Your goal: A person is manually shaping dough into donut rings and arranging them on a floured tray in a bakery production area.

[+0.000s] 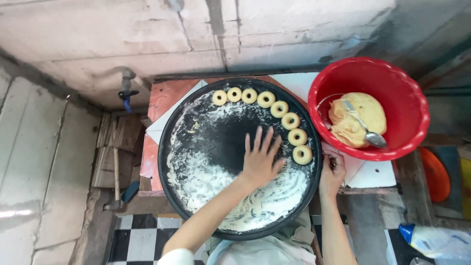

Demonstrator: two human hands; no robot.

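Eight dough rings [290, 120] along tray [196, 98] far-right rim; left hand [260, 159] flat, fingers spread, holding nothing, could smear nearest ring. Right hand [332, 172] grips tray edge; tray could tip.

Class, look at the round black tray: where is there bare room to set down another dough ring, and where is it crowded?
The tray is free along its left and lower floured parts, left of the left hand. The upper-right rim is crowded with dough rings. The right hand grips the right edge.

Both forearms are bare down to the hands. Above the left hand [260, 164], a white sleeve [174, 257] covers the upper arm; light greyish clothing [260, 252] covers the body.
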